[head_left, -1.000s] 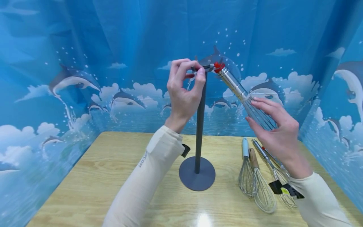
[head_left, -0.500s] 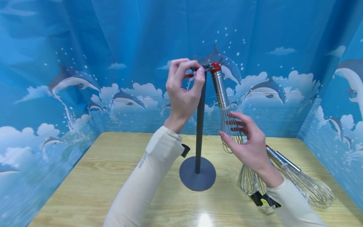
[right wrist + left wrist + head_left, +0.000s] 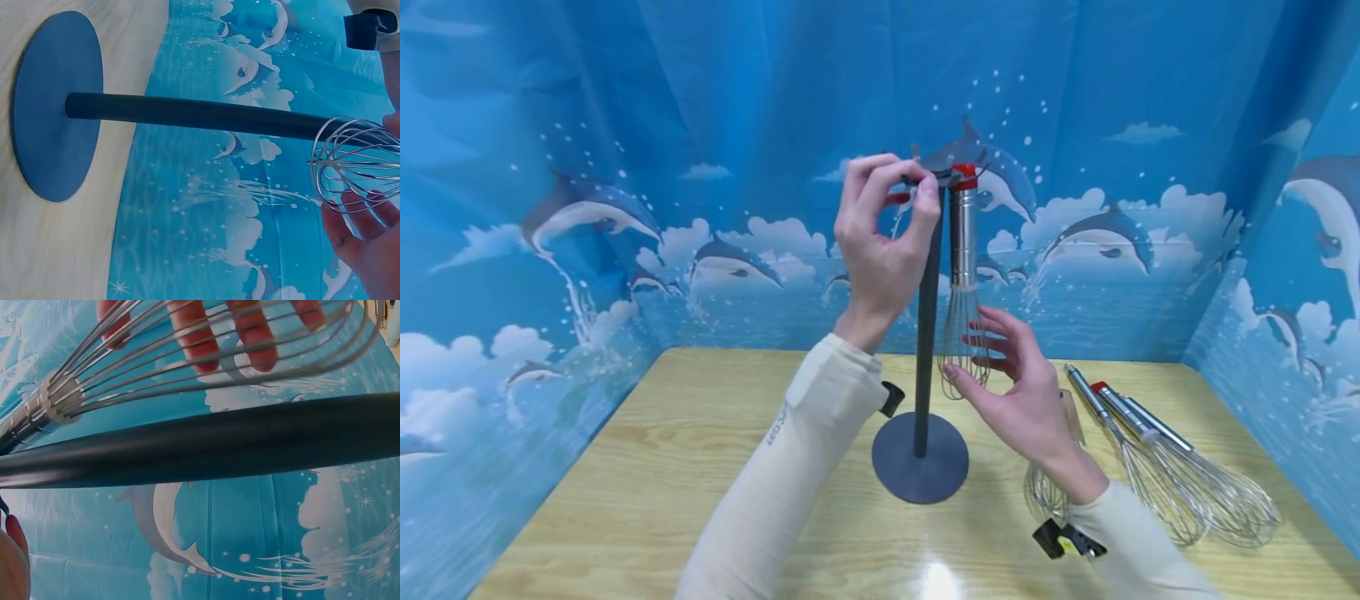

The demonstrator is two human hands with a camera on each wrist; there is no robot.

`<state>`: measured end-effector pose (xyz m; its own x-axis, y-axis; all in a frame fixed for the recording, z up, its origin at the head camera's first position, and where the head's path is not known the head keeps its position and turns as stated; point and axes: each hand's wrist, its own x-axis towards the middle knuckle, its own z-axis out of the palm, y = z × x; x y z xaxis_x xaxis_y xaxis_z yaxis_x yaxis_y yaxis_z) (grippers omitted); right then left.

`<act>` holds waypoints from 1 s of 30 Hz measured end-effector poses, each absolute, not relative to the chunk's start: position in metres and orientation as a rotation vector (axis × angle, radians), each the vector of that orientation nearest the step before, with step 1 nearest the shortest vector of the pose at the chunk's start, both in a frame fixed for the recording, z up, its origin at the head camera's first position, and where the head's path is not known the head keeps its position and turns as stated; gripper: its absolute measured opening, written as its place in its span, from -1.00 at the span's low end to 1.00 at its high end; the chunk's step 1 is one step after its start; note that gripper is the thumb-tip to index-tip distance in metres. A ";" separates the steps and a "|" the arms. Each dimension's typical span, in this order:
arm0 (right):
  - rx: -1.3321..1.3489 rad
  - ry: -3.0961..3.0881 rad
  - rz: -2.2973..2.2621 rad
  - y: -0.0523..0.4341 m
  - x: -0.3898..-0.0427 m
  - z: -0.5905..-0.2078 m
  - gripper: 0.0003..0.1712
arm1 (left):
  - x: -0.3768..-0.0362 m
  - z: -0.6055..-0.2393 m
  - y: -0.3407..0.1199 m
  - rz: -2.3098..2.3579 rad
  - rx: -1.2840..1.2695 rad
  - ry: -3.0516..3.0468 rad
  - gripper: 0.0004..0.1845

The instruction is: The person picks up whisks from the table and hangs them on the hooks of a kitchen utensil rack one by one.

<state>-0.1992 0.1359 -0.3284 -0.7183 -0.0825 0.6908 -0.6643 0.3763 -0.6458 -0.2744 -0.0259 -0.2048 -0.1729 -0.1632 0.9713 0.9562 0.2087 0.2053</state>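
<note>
A dark utensil stand point(image 3: 927, 333) stands upright, with a hooked holder point(image 3: 946, 177) on top. Thumb and fingertips of my left hand point(image 3: 883, 221) pinch the near side of that holder. From its right side hangs a steel whisk point(image 3: 963, 242) with a red end cap, nearly vertical, wires down. My right hand point(image 3: 1018, 392) loosely cups the wires, thumb in front and fingers curved behind. In the left wrist view, several fingers point(image 3: 253, 337) show through the whisk's wires point(image 3: 187, 347). The right wrist view shows the wire loops point(image 3: 350, 165) between thumb and fingers.
The stand's round base point(image 3: 920, 475) rests on the wooden table point(image 3: 662, 467). Several whisks point(image 3: 1157, 450) lie at the right, some steel-handled; a wooden-handled one point(image 3: 1070, 414) is partly hidden behind the right hand. A dolphin-print curtain point(image 3: 737, 100) closes off the back and sides.
The whisk has swung left and down from a slant to nearly vertical. My right hand has moved left and down with its wires. The left hand has kept its pinch in place.
</note>
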 end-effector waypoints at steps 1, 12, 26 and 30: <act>0.645 -2.067 1.359 0.135 -0.200 -0.330 -0.07 | -0.275 -0.205 -0.025 -1.238 -0.836 -1.333 -0.80; 0.659 -2.069 1.390 0.135 -0.199 -0.339 -0.09 | -0.275 -0.209 -0.020 -1.234 -0.803 -1.262 -0.82; 0.479 -2.311 1.233 0.165 -0.188 -0.348 -0.28 | -0.276 -0.210 -0.017 -1.212 -0.808 -1.207 -0.81; 0.381 -2.504 1.117 0.175 -0.188 -0.353 -0.33 | -0.275 -0.210 -0.016 -1.224 -0.820 -1.195 -0.81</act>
